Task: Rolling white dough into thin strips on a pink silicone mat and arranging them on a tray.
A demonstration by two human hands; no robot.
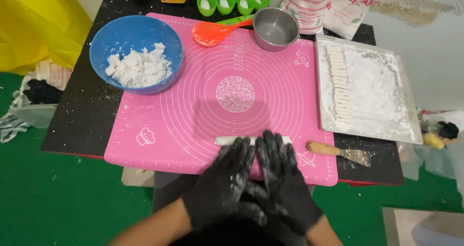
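1. A pink baking mat [193, 115] is lying on a black desk [82, 115], and every place below is told from this mat.
2. A thin white dough roll [227, 140] is lying across the near part of the mat, just in front of its round centre pattern.
3. The left hand [224, 183], in a black glove dusted with flour, is lying flat with its fingers [237, 151] stretched out and slightly apart, resting on top of the roll rather than clamping it.
4. The right hand [285, 178], gloved the same way, is lying just beside the left, its fingers [275, 147] likewise spread and pressing down on the roll; the two hands are touching at the thumbs.
5. The ends of the roll are showing beyond the fingers on both sides.
6. A blue bowl [104, 38] holding lumps of white dough [140, 67] is sitting on the mat's far left corner.
7. An orange spoon [212, 32] and a small steel bowl [276, 28] are resting at the mat's far edge.
8. A floured tray [411, 125] with a row of cut white pieces [339, 81] is standing just off the mat's right edge.
9. A wooden-handled scraper [338, 152] is lying at the mat's near right corner, partly on the desk.
10. Green cups [227, 1] with white spoons and two flour bags [328, 4] are standing beyond the mat's far edge.
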